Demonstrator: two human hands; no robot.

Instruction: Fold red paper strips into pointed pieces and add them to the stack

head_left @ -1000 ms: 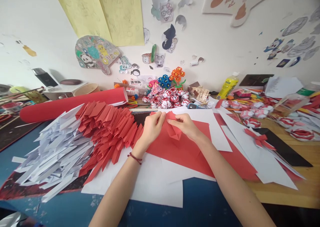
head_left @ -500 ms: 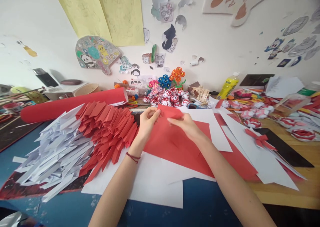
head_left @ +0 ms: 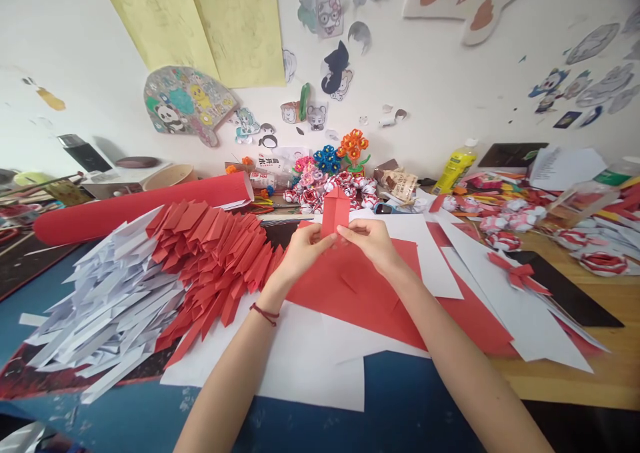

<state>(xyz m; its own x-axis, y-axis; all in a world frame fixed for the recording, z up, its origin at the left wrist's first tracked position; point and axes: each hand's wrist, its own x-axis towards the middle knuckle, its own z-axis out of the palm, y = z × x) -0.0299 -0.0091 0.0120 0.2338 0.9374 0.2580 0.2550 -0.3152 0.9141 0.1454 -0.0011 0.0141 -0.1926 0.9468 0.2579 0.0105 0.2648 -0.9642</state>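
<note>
A small folded red paper piece (head_left: 335, 211) stands upright between my two hands, pinched at its lower end. My left hand (head_left: 303, 252), with a red string on the wrist, grips its left side. My right hand (head_left: 373, 243) grips its right side. Both hands hover just above a large red paper sheet (head_left: 360, 293) that lies on white sheets (head_left: 300, 360). To the left lies a fanned pile of folded red strips (head_left: 215, 260) beside a pile of folded white strips (head_left: 110, 306).
A red paper roll (head_left: 140, 208) lies at the back left. Red-and-white paper flowers (head_left: 340, 193) and coloured paper flowers (head_left: 345, 153) cluster by the wall. A yellow bottle (head_left: 456, 168), more paper balls (head_left: 515, 220) and a red bow (head_left: 517, 276) sit right.
My hands lifted the folded red piece off the red sheet and turned it upright. The view tilted slightly downward.
</note>
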